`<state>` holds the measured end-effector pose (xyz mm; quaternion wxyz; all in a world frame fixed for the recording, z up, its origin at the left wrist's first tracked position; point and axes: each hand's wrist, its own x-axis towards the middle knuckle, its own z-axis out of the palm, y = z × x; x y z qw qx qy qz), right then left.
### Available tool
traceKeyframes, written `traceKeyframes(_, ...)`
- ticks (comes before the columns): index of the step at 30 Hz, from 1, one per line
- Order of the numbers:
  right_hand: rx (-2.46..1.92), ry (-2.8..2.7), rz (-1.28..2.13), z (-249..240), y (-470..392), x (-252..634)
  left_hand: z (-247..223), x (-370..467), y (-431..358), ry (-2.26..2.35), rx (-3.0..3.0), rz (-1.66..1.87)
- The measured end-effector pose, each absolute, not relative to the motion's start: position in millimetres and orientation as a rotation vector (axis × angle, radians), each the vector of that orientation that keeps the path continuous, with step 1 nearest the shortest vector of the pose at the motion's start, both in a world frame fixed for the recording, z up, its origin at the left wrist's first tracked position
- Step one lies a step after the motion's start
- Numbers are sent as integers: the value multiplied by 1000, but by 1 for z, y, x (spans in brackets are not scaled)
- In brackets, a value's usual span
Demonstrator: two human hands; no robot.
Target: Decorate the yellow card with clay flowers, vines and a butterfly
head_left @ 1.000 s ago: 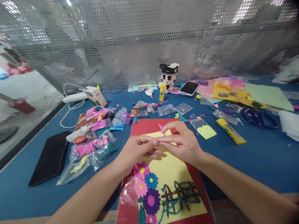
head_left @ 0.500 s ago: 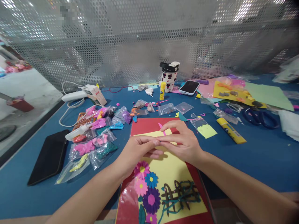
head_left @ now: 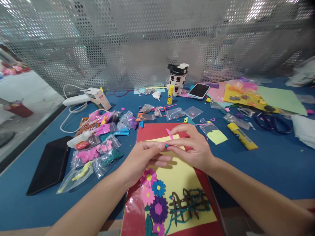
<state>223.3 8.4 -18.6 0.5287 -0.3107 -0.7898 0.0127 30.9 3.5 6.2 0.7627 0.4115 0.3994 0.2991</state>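
Between the fingertips of both hands is a small piece of blue clay (head_left: 166, 145). My left hand (head_left: 145, 157) pinches it from the left, fingers curled beneath. From the right, my right hand (head_left: 194, 144) holds it between fingers and thumb, and a thin pink tool (head_left: 169, 133) sticks out past its upper fingers. Both hands are above a yellow sheet (head_left: 182, 173) on a red folder (head_left: 152, 131). Clay flowers (head_left: 158, 209) in pink, blue and purple run down the sheet's left side. A brown clay fence (head_left: 188, 204) with green vines lies at its lower right.
Bags of clay (head_left: 88, 154) and a black tablet (head_left: 50, 165) lie left. Behind the folder stand a glue stick (head_left: 170, 95) and a cup (head_left: 177, 80), beside a phone (head_left: 199, 91). At right are a yellow glue tube (head_left: 242, 136), scissors (head_left: 272, 124) and coloured paper (head_left: 283, 98).
The blue clay now shows between my fingertips, where it was hidden before. My right fingers have shifted slightly, and the whole view has moved a little.
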Motion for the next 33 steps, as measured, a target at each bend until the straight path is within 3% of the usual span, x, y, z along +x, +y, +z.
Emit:
traceKeyframes(8,-791,-1867,67,-20,8,224,6,31,5,923,1016,671)
traceKeyframes(18,-785,-1771,306,-17,4,222,3,25,4,1031,2098,1140)
traceKeyframes(33,-814,-1791,273,-21,5,221,4,25,2,1051,2254,1186)
